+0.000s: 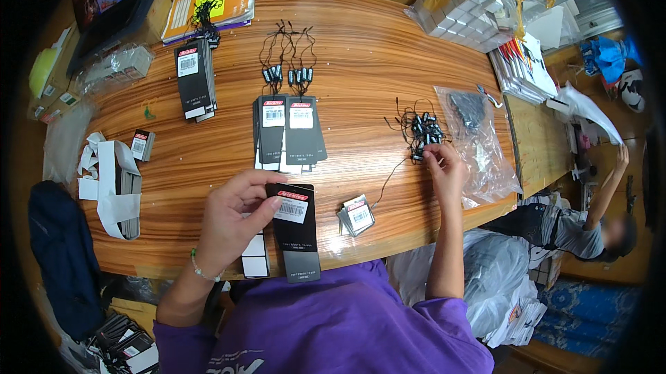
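My left hand (239,214) pinches a black hang tag (297,235) with a white barcode sticker, near the table's front edge. A grey tag (302,268) shows below it, partly covered. At the right, my right hand (446,169) has its thumb and fingers closed on a black tag string (416,155) at the edge of a tangled pile of strings (424,124). Between my hands lies a small stack of stickered tags (359,216), with one thin string trailing from it. Ahead of my left hand lie two groups of grey hang tags (301,139) with strings stretched away from me.
Another stack of strung tags (194,82) lies at the far left, near an orange notebook (236,3). A white label strip (114,187) is at the left edge. A clear plastic bag (479,166) lies beside the string pile. Another person (583,228) is at the right.
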Motion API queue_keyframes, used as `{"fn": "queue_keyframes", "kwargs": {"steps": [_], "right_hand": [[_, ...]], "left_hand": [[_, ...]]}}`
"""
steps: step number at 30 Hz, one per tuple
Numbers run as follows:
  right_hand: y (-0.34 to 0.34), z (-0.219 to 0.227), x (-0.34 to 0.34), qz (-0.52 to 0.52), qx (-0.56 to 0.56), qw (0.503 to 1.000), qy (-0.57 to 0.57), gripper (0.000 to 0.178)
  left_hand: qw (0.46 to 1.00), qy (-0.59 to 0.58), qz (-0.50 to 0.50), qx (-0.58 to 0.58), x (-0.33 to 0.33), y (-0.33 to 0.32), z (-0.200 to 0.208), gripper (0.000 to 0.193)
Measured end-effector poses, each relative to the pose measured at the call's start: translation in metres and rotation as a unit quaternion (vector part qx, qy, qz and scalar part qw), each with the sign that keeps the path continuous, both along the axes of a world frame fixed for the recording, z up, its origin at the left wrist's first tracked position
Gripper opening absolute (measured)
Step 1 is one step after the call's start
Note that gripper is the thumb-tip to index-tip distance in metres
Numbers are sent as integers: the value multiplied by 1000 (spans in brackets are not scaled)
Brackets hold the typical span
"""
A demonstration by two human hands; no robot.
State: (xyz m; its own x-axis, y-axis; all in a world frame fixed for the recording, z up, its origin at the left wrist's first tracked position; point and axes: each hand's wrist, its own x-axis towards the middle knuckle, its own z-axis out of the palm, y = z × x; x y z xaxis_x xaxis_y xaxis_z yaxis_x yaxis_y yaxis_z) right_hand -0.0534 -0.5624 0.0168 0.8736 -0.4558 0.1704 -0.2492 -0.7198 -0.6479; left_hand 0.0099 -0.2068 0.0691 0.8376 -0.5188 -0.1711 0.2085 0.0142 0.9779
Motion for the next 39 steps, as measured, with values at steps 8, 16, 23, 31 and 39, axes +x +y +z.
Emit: {"fn": "queue_keyframes", "kwargs": {"steps": [8,16,23,31,39], "right_hand": [[-8,11,13,49,2,999,19,7],[-6,9,18,123,-121,979,108,8],[-9,16,14,18,201,979,4,4],[12,58,33,95,439,879,-160,7],[83,87,72,239,600,754,-121,12]], "left_hand": [[999,-22,-27,15,1,4,0,23],[999,13,-36,-36,2,1,0,25],[998,11,-30,-47,6,4,-1,24],[998,14,-62,-24,10,12,4,24],[997,-43,-42,-46,7,14,10,19]]}}
